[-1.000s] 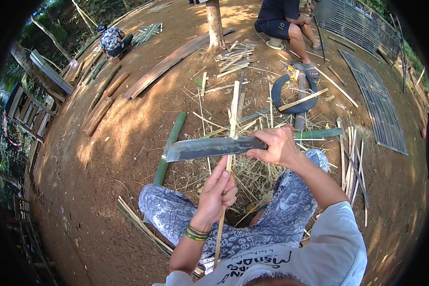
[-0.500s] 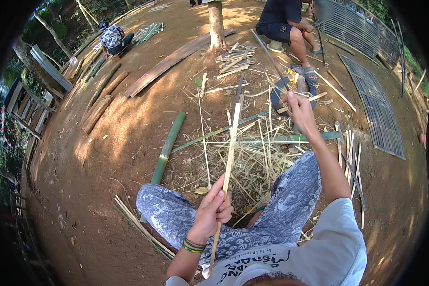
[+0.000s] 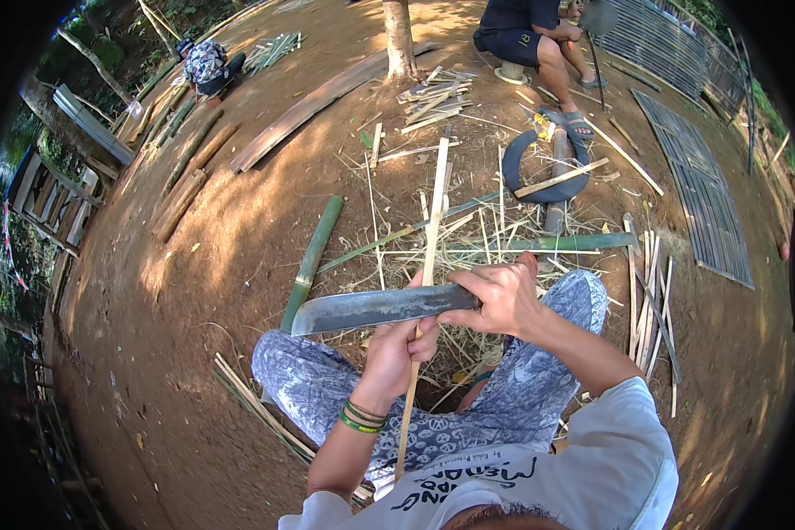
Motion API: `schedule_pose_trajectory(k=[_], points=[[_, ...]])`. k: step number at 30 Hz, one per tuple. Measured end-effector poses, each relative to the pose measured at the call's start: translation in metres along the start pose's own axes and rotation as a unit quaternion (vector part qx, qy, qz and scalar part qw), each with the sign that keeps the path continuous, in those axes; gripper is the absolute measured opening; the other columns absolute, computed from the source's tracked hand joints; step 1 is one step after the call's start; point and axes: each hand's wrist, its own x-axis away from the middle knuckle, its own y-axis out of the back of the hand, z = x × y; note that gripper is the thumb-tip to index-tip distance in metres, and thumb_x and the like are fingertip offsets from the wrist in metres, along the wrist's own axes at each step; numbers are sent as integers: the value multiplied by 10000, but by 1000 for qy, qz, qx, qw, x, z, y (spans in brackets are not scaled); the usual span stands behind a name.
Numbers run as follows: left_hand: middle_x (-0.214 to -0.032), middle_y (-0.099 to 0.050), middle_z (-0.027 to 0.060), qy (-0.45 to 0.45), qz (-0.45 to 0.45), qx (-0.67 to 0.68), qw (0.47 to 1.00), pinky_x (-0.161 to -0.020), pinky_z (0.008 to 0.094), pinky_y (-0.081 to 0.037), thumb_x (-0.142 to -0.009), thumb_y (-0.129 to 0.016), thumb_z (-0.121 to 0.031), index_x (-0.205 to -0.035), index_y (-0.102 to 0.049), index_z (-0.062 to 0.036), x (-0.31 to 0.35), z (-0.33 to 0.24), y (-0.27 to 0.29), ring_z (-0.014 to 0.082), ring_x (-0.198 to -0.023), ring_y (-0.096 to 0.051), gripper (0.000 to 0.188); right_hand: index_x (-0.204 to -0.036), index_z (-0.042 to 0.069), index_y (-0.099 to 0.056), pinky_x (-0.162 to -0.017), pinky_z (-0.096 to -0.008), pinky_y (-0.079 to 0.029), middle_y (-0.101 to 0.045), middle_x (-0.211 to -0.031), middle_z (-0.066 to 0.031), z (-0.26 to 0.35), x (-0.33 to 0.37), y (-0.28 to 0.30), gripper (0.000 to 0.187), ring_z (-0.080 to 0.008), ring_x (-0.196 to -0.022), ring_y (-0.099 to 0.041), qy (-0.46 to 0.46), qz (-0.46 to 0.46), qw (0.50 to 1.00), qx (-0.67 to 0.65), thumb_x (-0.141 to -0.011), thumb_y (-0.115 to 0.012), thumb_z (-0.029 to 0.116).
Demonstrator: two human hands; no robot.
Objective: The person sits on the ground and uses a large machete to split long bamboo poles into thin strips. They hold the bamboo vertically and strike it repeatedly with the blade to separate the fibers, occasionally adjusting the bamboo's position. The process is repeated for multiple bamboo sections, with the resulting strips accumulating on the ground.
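Note:
My left hand (image 3: pixel 396 358) is closed round a long pale bamboo strip (image 3: pixel 437 199), which runs upright from my lap toward the ground in front. My right hand (image 3: pixel 502 299) grips a machete (image 3: pixel 367 310) at its handle, mostly hidden by the fingers. The broad dark blade lies crosswise over the strip, just above my left fingers, its squared tip pointing left. Whether its edge bites into the strip I cannot tell. Beyond my hands, thin bamboo shavings (image 3: pixel 468 247) are heaped on the soil between my knees.
A green bamboo pole (image 3: pixel 316 252) lies beyond my left knee. Split strips (image 3: pixel 647 300) are beside my right knee. Ahead are a black rubber ring (image 3: pixel 568 189), a tree trunk (image 3: pixel 399 40) and a seated person (image 3: pixel 526 40). Another person (image 3: pixel 208 69) crouches far left.
My right hand has come down and inward from the far right, bringing the machete from a raised, slanting position to across the strip. My left hand has shifted up slightly, still holding the strip.

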Motion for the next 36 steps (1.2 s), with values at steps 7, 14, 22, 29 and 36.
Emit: schedule_pose_trajectory(k=[7, 14, 22, 29, 36], points=[[-794, -358, -44, 7, 9, -30, 999, -480, 184, -238, -1097, -386, -199, -1570, -314, -249, 13, 7, -6, 33, -569, -285, 481, -986, 65, -729, -522, -406, -530, -708, -717, -107, -25, -16, 7, 546, -284, -587, -694, -58, -42, 997, -9, -775, -755, 568], [-781, -342, -43, -9, 3, -40, 999, -483, 185, -236, -1096, -387, -182, -1580, -288, -221, 21, 10, -4, 31, -570, -280, 496, -1003, 84, -740, -539, -427, -537, -721, -730, -112, -38, -27, 16, 517, -304, -607, -699, -119, 32, 992, 2, -806, -728, 561], [-791, -351, -44, -3, -8, -6, 1000, -482, 181, -239, -1092, -390, -166, -1575, -305, -235, 26, 14, 0, 33, -569, -272, 496, -959, 124, -739, -491, -415, -518, -712, -704, -95, -47, -31, 11, 488, -301, -557, -682, -102, -1, 995, 12, -801, -725, 585], [-792, -350, -44, 2, -33, -42, 999, -483, 180, -239, -1091, -393, -165, -1573, -312, -247, 30, 13, 3, 35, -569, -273, 495, -933, 125, -739, -483, -428, -506, -693, -664, -102, -46, -26, 2, 512, -293, -539, -673, 10, -24, 998, 54, -818, -687, 621], [-791, -342, -44, -10, -39, -52, 998, -492, 187, -242, -1091, -392, -158, -1578, -301, -238, 31, 9, 8, 40, -573, -274, 502, -887, 140, -734, -475, -446, -500, -664, -596, -100, -43, -31, 3, 467, -293, -513, -660, 25, -35, 996, 75, -822, -695, 601]])
